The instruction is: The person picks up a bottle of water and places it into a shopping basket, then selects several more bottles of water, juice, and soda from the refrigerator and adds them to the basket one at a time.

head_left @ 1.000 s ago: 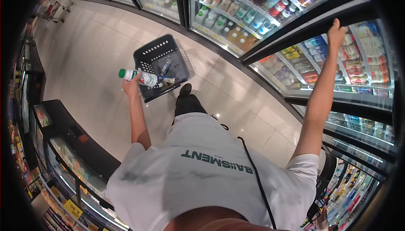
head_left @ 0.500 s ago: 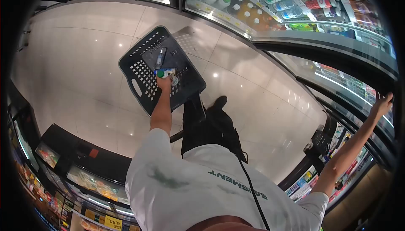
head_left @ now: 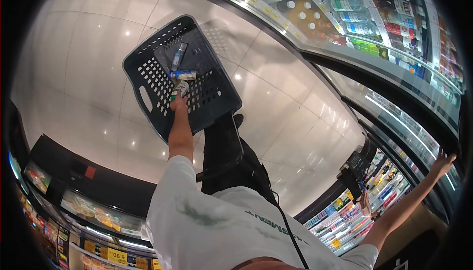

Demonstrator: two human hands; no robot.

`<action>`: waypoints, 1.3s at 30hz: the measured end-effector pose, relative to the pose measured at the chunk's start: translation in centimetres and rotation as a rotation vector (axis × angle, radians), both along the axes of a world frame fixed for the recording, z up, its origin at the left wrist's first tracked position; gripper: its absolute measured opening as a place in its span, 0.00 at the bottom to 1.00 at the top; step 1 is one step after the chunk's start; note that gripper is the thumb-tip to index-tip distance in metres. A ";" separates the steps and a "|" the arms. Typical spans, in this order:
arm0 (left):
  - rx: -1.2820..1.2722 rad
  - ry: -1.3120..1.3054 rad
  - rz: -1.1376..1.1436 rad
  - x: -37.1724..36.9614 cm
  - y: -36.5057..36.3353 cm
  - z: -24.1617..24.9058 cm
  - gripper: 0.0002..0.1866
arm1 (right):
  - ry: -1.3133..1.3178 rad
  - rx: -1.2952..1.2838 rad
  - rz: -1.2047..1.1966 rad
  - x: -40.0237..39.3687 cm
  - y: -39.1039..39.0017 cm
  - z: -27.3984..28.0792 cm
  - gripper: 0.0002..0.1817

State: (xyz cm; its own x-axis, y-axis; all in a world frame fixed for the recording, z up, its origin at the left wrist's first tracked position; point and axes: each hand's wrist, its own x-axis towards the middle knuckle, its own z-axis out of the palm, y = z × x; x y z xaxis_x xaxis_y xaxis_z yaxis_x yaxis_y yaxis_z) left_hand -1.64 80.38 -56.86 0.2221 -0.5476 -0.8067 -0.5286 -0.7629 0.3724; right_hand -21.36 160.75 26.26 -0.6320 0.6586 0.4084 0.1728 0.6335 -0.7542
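Note:
My left hand (head_left: pixel 179 103) reaches down into the dark shopping basket (head_left: pixel 144 98), its fingers closed round the green-capped end of a bottle (head_left: pixel 181 88). That bottle lies tilted low in the basket, its label facing up. Just beyond it rest a blue-and-gold can-like pack (head_left: pixel 183 75) and a clear bottle (head_left: pixel 179 56) with a pale label. Far to the right, my right hand (head_left: pixel 443 163) grips the edge of the open glass fridge door (head_left: pixel 394 85); its fingertips are partly hidden by the dark frame.
Drinks shelves (head_left: pixel 345 8) with bottles stand behind the glass at the upper right. A low chiller (head_left: pixel 103 211) with packaged food runs along the lower left. Another person (head_left: pixel 362 191) is by the shelves at the right. Pale tiled floor (head_left: pixel 98 72) surrounds the basket.
My left hand has lowered the green-capped bottle into the basket and tipped it over. The view has shifted; my right hand stays at the door edge. A person has come into view at right.

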 end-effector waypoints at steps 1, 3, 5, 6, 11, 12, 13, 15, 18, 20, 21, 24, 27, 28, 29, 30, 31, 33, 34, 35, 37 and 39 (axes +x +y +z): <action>-0.014 -0.011 0.002 0.0 -0.3 -0.6 0.20 | 0.006 -0.004 0.010 0.1 0.0 -0.1 0.27; -0.024 -0.026 0.038 0.0 -1.0 -0.9 0.13 | 0.033 -0.002 0.001 -0.1 -0.2 -0.5 0.27; -0.022 -0.020 -0.106 0.1 -2.4 0.2 0.12 | 0.053 0.010 0.053 -0.2 0.6 -0.8 0.27; -0.026 -0.013 -0.179 0.2 -3.1 1.2 0.12 | 0.073 0.039 0.014 -0.4 -0.2 -1.3 0.28; -0.095 0.228 -1.200 2.0 -4.8 11.8 0.11 | 0.047 0.021 0.043 -1.1 2.5 -2.5 0.33; -0.098 0.235 -1.320 2.3 -4.4 15.8 0.11 | 0.097 0.013 0.034 -1.6 3.1 -3.2 0.32; -0.105 0.240 -1.444 2.9 -3.8 19.6 0.12 | 0.060 0.039 0.022 -2.0 1.6 -3.3 0.32; 0.006 0.633 -1.364 6.4 -2.4 26.5 0.15 | 0.046 0.113 -0.042 -2.8 0.7 -3.9 0.36; 0.282 0.712 -1.466 11.3 1.5 41.0 0.26 | -0.040 0.512 -0.205 -4.0 0.0 -4.3 0.41; -0.063 0.710 -1.833 15.5 3.5 45.1 0.32 | -0.073 0.423 -0.226 -3.4 -3.2 -3.6 0.36; -0.381 0.618 -2.021 16.8 4.8 46.7 0.35 | -0.241 0.405 -0.167 -3.4 -3.1 -3.7 0.34; -0.737 0.346 -2.068 19.3 4.8 43.2 0.35 | -0.312 0.379 -0.144 0.5 -9.1 -7.8 0.25; -0.585 0.109 -2.071 16.6 3.8 38.6 0.27 | -0.355 0.206 0.140 6.2 -19.3 -16.9 0.23; -0.590 0.087 -2.093 15.9 3.6 37.6 0.23 | -0.371 0.265 0.278 8.2 -22.8 -23.0 0.25; -0.593 0.064 -2.115 15.2 3.4 36.8 0.19 | -0.600 0.095 0.522 11.3 -27.6 -26.0 0.28; -0.567 0.077 -2.137 15.1 3.3 36.2 0.19 | -0.597 0.084 0.621 14.1 -32.2 -31.7 0.32; -0.542 0.092 -2.156 15.1 3.1 35.5 0.19 | -0.809 -0.041 0.700 16.0 -35.8 -38.1 0.38; -0.363 0.114 -2.125 14.7 3.4 37.9 0.18 | -1.092 -0.547 0.729 23.2 -43.7 -38.7 0.49; -0.511 0.168 -2.147 14.9 3.5 38.4 0.19 | -1.031 -0.872 0.624 25.6 -46.8 -41.9 0.54; -0.664 0.223 -2.163 15.9 3.3 38.3 0.20 | -1.066 -1.058 0.626 26.7 -48.6 -44.4 0.56; -0.715 0.251 -2.180 15.9 3.2 40.4 0.22 | -1.039 -1.303 0.536 28.3 -52.2 -43.7 0.51; -0.621 0.301 -2.174 14.8 2.8 41.5 0.21 | -0.892 -1.397 0.490 27.3 -55.3 -43.5 0.42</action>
